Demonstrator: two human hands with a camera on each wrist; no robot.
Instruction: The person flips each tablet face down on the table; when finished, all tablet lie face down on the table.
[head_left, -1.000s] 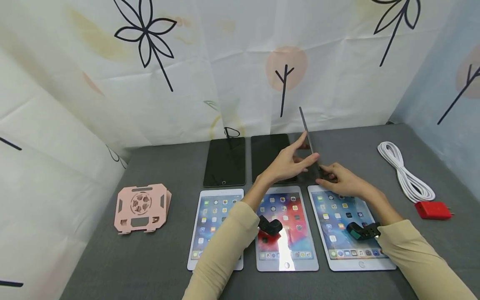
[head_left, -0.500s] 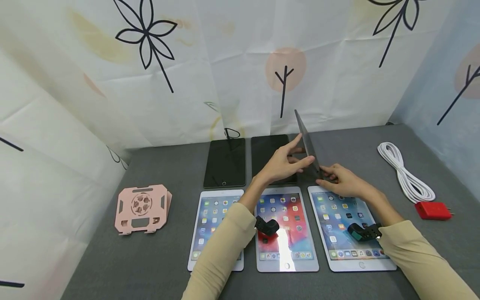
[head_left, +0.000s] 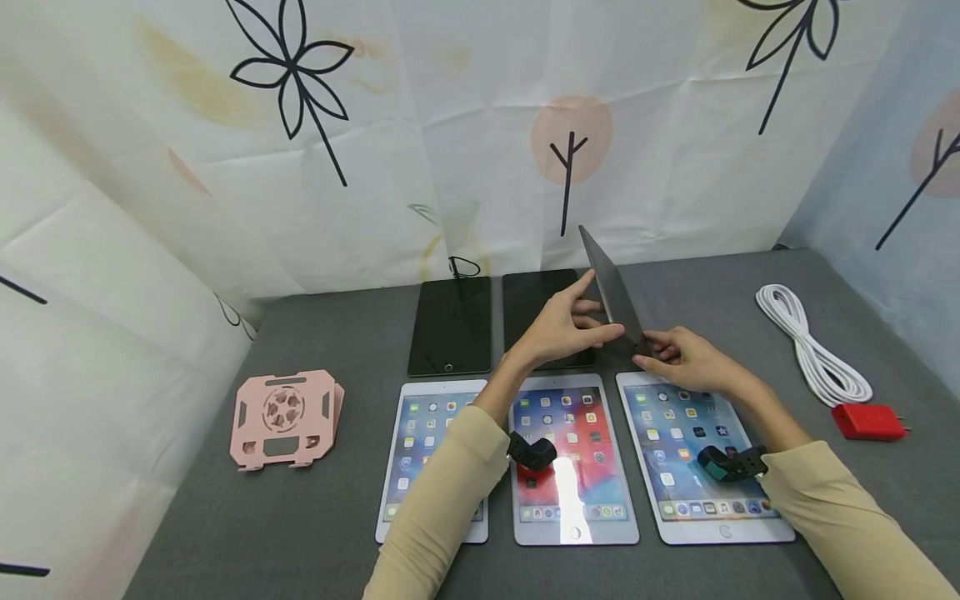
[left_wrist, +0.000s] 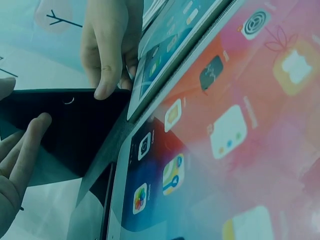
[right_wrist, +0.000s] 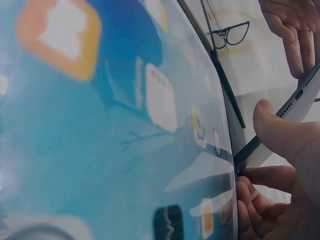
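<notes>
Both hands hold a dark tablet at a slant over the back row, its grey face up and to the right. Its underside, a glossy black screen with a round home button, shows in the left wrist view. My left hand has its thumb at the near edge and fingers at the left edge and screen side. The right hand pinches the near right corner, thumb toward the screen. Two black tablets, one at left and one in the middle, lie flat, the middle one partly behind my left hand.
Three white tablets with lit screens, left, middle and right, lie in the front row under my forearms. A pink folding stand lies left. At right are a coiled white cable and red charger.
The held tablet has turned from nearly edge-on to leaning left, showing more of its grey face. Its far end has moved left and slightly down. Both hands keep hold of it.
</notes>
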